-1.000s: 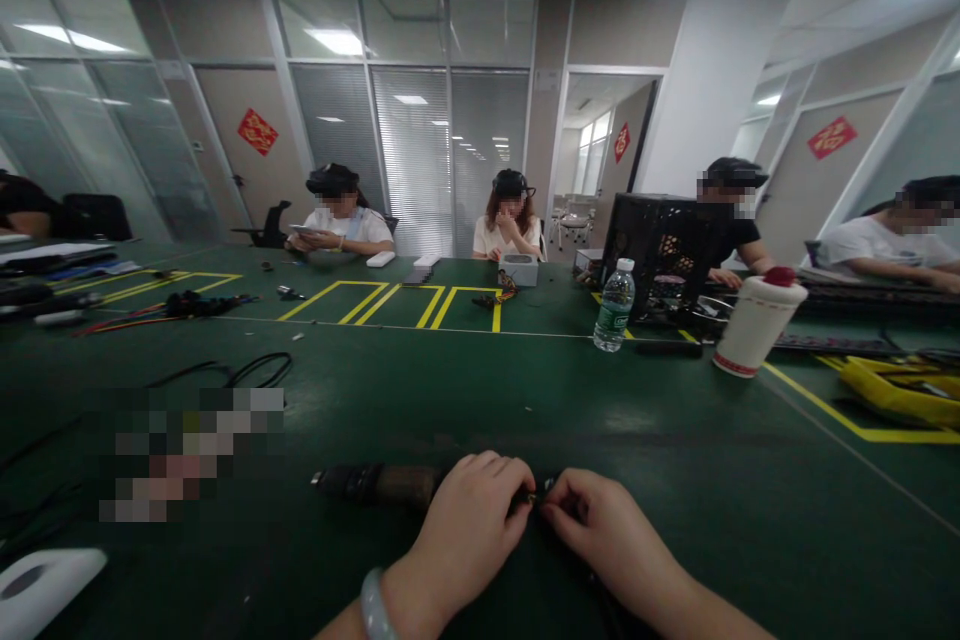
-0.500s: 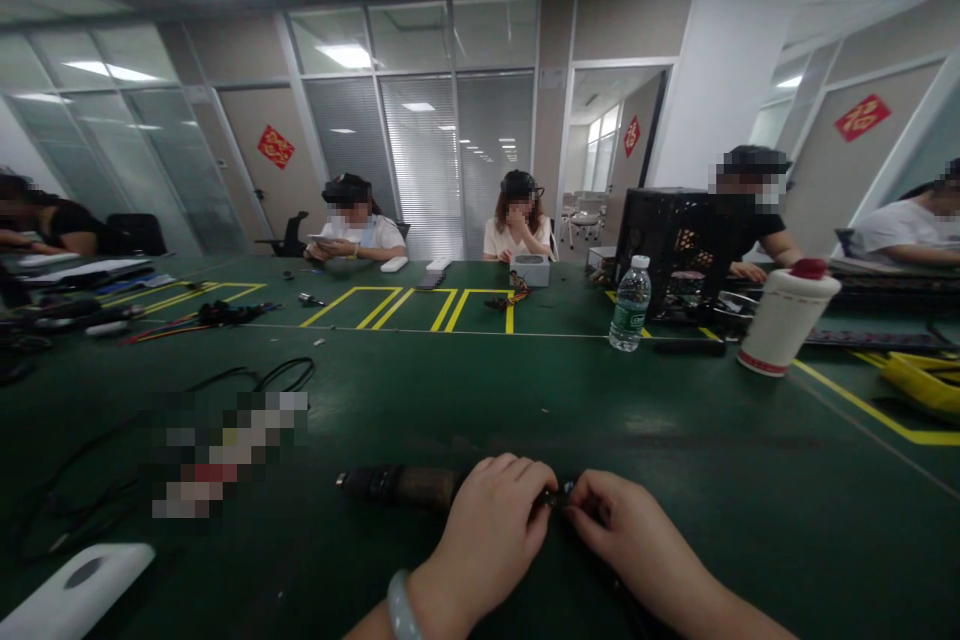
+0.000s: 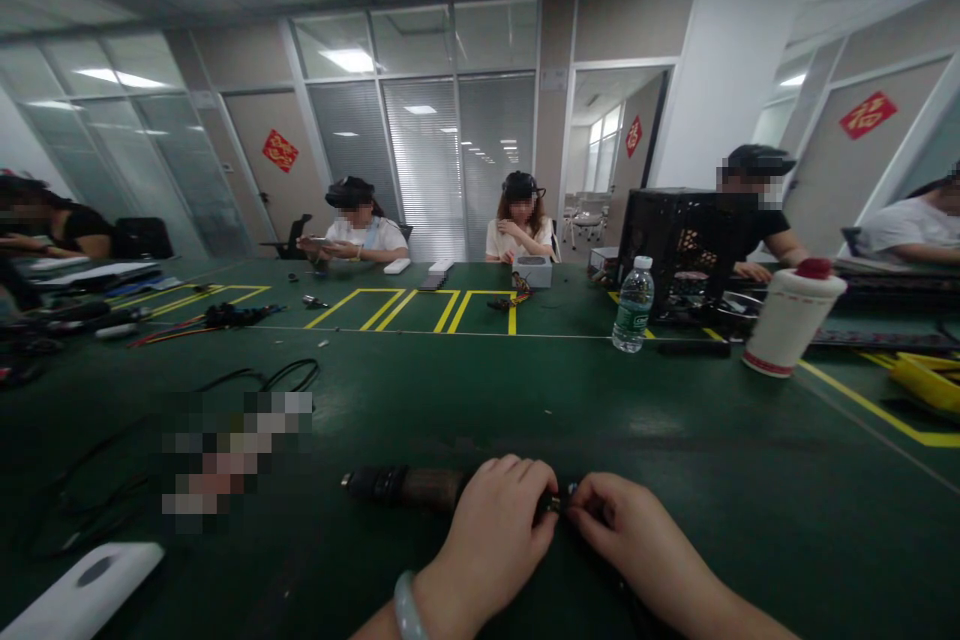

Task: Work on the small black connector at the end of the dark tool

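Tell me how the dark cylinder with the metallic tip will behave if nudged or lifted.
The dark cylinder would likely roll if nudged freely, since its sides look rounded. It is probably stiff, as its visible length runs straight. The left hand hides one end, so balance is hard to judge.

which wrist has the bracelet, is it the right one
No, the pale bracelet circles the wrist of the left hand, while the wrist of the right hand looks bare.
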`<state>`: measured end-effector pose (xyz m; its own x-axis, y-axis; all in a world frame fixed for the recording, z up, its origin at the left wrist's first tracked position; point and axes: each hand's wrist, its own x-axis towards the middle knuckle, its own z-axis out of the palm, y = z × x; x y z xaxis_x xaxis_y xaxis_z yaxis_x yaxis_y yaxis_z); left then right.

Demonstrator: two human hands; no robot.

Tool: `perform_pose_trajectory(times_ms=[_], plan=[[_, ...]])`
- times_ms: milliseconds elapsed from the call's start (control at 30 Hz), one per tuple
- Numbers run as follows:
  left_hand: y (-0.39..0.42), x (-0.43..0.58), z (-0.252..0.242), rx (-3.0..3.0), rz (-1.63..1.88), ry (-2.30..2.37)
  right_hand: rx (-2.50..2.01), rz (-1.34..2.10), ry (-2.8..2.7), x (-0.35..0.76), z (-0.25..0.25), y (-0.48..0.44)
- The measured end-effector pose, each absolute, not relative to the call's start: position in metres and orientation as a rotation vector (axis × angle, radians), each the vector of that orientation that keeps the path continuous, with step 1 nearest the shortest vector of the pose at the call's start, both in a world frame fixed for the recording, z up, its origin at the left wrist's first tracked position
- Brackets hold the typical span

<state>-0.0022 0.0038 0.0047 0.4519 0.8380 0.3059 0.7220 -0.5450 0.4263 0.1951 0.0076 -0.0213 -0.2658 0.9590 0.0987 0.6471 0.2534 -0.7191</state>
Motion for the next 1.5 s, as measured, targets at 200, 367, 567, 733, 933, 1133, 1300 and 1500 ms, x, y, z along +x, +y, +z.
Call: perform_pose_trajectory(times_ms=[200, 367, 567, 733, 933, 1133, 1300, 1500], plan=[[0.004, -0.0032, 0.0031, 2.469, 0.716, 1.336, -1.443, 0.822, -1.971, 0.1956, -0.0229, 0.0096], [0.0034, -0.0037, 0.0028, 2.473, 0.719, 1.326, -1.437, 0.837, -1.962, 0.1958, -0.0222, 0.0082], [0.005, -0.0032, 0.0009, 2.463, 0.715, 1.358, -1.431, 0.85, -1.956, 0.1954, -0.0227, 0.0093], [0.0045, -0.0033, 0.0011, 2.484, 0.719, 1.324, -1.429, 0.831, -1.96, 0.1951, -0.0248, 0.0095], [0.0043, -0.0029, 0.0018, 2.454, 0.72, 1.376, -1.435, 0.856, -1.946, 0.195, -0.0246, 0.0081], [0.0038, -0.0025, 0.0042, 2.479, 0.694, 1.358, -1.436, 0.831, -1.957, 0.1946, -0.0206, 0.0081], [0.0033, -0.0021, 0.0044, 2.484, 0.689, 1.383, -1.444, 0.84, -1.961, 0.1942, -0.0205, 0.0079], [0.0018, -0.0024, 0.0051, 2.52, 0.668, 1.382, -1.444, 0.833, -1.971, 0.1946, -0.0185, 0.0071]])
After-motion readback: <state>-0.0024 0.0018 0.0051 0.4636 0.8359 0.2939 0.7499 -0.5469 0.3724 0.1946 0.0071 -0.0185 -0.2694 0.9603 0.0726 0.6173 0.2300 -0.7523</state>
